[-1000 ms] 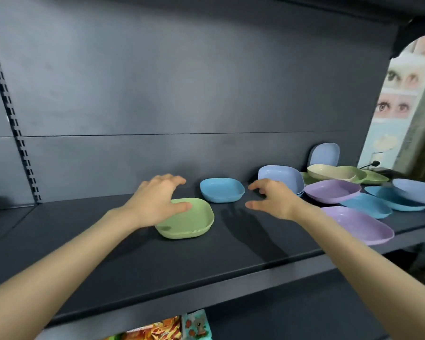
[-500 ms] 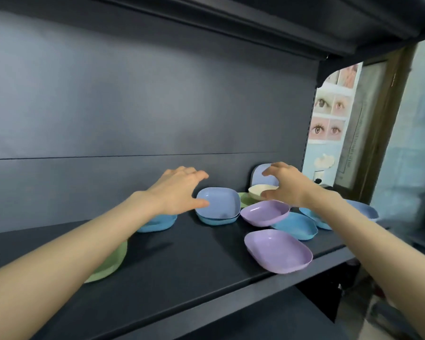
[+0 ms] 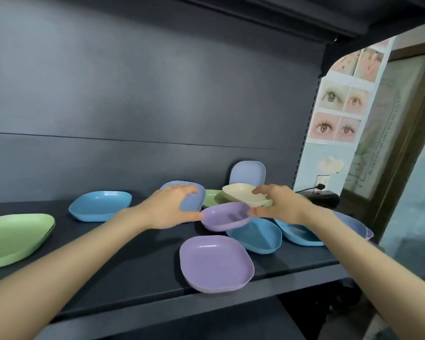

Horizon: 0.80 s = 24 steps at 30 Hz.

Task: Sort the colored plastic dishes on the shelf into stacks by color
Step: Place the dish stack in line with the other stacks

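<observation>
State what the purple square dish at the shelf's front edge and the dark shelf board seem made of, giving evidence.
Purple square dish: likely plastic, satin finish; thin moulded rim, even colour, faint highlights. Dark shelf board: possibly painted metal, matte; thin flat edge, but uncertain.

My left arm: bare, stretched forward from the lower left, wrist straight. My left grip [image 3: 167, 208]: palm down, fingers spread and loosely curved, thumb pointing right, clasping nothing. My right arm: bare, reaching in from the lower right, wrist bent a little inward. My right grip [image 3: 279, 204]: palm down, fingers loosely curved, thumb pointing left. The two thumbs face each other, apart.
</observation>
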Each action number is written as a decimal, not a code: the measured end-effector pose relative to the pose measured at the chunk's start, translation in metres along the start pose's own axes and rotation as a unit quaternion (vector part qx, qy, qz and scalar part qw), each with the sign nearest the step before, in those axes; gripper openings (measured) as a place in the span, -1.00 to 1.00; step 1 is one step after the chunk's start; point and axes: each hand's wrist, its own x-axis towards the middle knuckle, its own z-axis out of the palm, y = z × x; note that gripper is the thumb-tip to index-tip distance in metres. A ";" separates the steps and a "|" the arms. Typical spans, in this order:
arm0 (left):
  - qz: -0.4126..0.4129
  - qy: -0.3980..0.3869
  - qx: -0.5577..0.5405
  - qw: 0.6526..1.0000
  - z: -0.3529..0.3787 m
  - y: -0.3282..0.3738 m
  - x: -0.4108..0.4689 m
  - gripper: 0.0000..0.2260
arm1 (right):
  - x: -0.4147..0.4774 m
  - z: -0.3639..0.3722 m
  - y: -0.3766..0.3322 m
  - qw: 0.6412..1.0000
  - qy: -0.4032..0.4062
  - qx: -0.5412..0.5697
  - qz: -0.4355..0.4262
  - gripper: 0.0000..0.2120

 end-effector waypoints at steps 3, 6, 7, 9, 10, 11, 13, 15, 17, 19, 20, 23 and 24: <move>-0.033 -0.027 -0.054 0.998 0.012 -0.001 -0.002 -0.39 | 0.001 0.012 0.010 0.998 -0.024 0.048 -0.025 -0.38; -0.044 -0.062 -0.090 0.993 0.025 0.003 -0.005 -0.46 | 0.002 0.021 0.014 0.996 -0.026 0.067 -0.053 -0.52; -0.048 -0.074 -0.103 0.991 0.029 0.004 -0.005 -0.49 | 0.003 0.024 0.015 0.995 -0.024 0.071 -0.058 -0.57; -0.062 -0.084 -0.128 0.986 0.037 0.006 0.000 -0.58 | 0.005 0.030 0.018 0.993 -0.026 0.094 -0.059 -0.61; -0.069 -0.083 -0.137 0.985 0.040 0.006 0.004 -0.59 | 0.006 0.032 0.020 0.992 -0.030 0.108 -0.056 -0.62; -0.077 -0.081 -0.146 0.983 0.043 0.006 0.007 -0.55 | 0.006 0.035 0.023 0.991 -0.031 0.120 -0.054 -0.63; -0.091 -0.085 -0.164 0.978 0.047 0.007 0.012 -0.49 | 0.008 0.039 0.026 0.990 -0.023 0.131 -0.054 -0.64; -0.099 -0.081 -0.178 0.976 0.050 0.007 0.015 -0.49 | 0.007 0.041 0.026 0.988 -0.011 0.139 -0.060 -0.63; -0.110 -0.066 -0.195 0.972 0.052 0.007 0.017 -0.51 | 0.006 0.044 0.026 0.986 0.004 0.153 -0.059 -0.64; -0.119 -0.047 -0.221 0.967 0.055 0.008 0.017 -0.54 | 0.005 0.046 0.025 0.983 0.022 0.175 -0.051 -0.67; -0.120 -0.033 -0.232 0.965 0.056 0.009 0.017 -0.56 | 0.004 0.046 0.025 0.981 0.031 0.185 -0.047 -0.69; -0.113 0.019 -0.249 0.962 0.057 0.015 0.009 -0.64 | 0.000 0.041 0.023 0.976 0.067 0.199 -0.050 -0.73; -0.111 0.038 -0.255 0.960 0.056 0.018 0.005 -0.66 | -0.003 0.039 0.021 0.974 0.080 0.203 -0.054 -0.74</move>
